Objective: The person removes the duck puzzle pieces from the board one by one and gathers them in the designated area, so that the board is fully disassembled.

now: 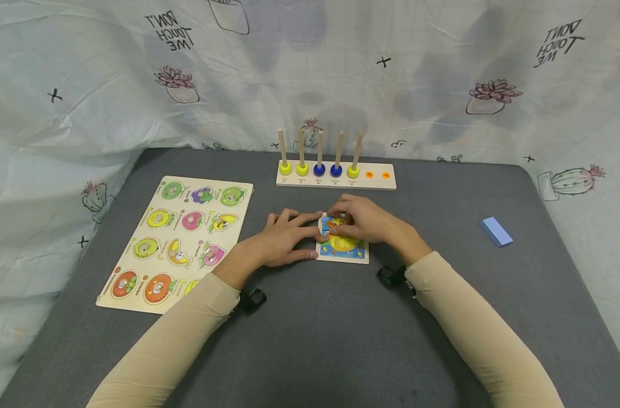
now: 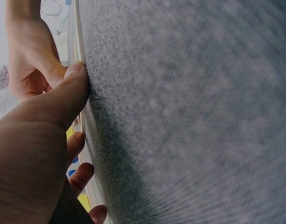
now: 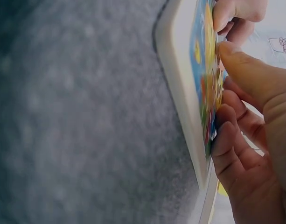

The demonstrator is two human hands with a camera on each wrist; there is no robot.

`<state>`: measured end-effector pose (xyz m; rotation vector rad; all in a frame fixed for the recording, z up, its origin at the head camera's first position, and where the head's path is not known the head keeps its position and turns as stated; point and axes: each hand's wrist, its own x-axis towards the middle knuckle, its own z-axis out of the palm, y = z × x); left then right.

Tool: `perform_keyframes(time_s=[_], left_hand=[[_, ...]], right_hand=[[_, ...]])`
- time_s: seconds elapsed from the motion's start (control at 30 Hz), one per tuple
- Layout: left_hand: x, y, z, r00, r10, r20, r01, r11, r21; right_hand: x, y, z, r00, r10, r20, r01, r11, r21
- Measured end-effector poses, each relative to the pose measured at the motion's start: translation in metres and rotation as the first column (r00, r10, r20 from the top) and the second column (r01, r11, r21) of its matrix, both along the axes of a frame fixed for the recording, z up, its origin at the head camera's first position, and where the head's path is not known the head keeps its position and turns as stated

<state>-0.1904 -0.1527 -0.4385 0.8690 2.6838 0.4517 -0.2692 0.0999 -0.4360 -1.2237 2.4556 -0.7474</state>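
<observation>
A small square jigsaw puzzle [image 1: 347, 256] with a yellow figure on blue, set in a pale board [image 3: 180, 88], lies on the grey table between both hands. My left hand [image 1: 285, 241] lies at its left edge with fingers spread and mostly straight; fingertips touch the board's edge and picture. Over the picture's upper left part, my right hand [image 1: 363, 220] curls its thumb and fingers and pinches a puzzle piece [image 3: 220, 86], which stands slightly tilted up from the board in the right wrist view. Its fingers hide much of that piece.
A wooden fruit peg puzzle [image 1: 187, 182] lies at the left, partly under the left forearm. Behind the hands stands a peg counting board [image 1: 335, 180] with yellow and blue rings. A light blue block [image 1: 496, 232] lies at the right. A patterned curtain [image 1: 310, 73] closes the back.
</observation>
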Motion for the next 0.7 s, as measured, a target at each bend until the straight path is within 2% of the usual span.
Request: perform_keyframes(time_s=[0.33,0.7], left_hand=[[0.001,0.0003,0.0021,1.0,0.011,0.012,-0.011,1.0,-0.009],[0.0017,0.0016,0.0017,1.0,0.012,-0.006,-0.012,1.0,-0.001]], right_hand=[[0.0026,-0.0043,0.0008,0.999,-0.036,0.0,0.036,0.999,0.025],[0.0027,0.0014,-0.0008,0.994,-0.048,0.095,0.057,0.994,-0.093]])
